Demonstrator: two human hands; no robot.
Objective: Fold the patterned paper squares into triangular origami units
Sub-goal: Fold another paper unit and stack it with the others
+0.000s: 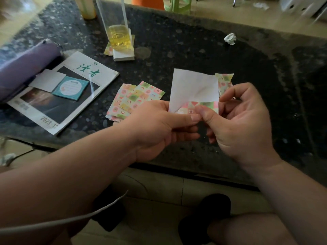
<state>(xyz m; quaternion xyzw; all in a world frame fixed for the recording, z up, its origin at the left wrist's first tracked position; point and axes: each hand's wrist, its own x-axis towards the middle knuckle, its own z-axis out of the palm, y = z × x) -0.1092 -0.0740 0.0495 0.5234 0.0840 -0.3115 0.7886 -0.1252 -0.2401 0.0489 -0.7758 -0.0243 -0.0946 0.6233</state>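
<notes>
**Mia:** What is the head camera showing?

**Tom:** A person is sitting at a dark speckled table [194, 50]. They are holding one paper square [193, 85] up in both hands, over the near part of the table.

**Mia:** Which way is the paper pointing?

**Tom:** It is standing up tall. Its long side is going up and down, and the top is leaning a little to the left. The white side is facing us. The bottom edge is turned up, so a strip of pink and green pattern is showing along the bottom, running side to side.

**Mia:** What are the hands doing?

**Tom:** The left hand [159, 124] is pinching the bottom edge, with its thumb in front and its fingers curled behind. The right hand [242, 121] is pinching it too. The two thumb tips are touching on the patterned strip.

**Mia:** Where is the other paper?

**Tom:** A pile of patterned squares [134, 99] is lying flat on the table, just left of the held one. One more patterned piece [224, 82] is peeking out behind the right edge. I cannot tell how it is folded.

**Mia:** Anything else?

**Tom:** A magazine [88, 71] is lying on the left with a teal notepad [72, 88] on it. A purple pencil case [26, 68] is lying beside it. A glass [119, 38] of yellow drink is standing farther back, and a crumpled white scrap [230, 38] is sitting off to the right.
</notes>
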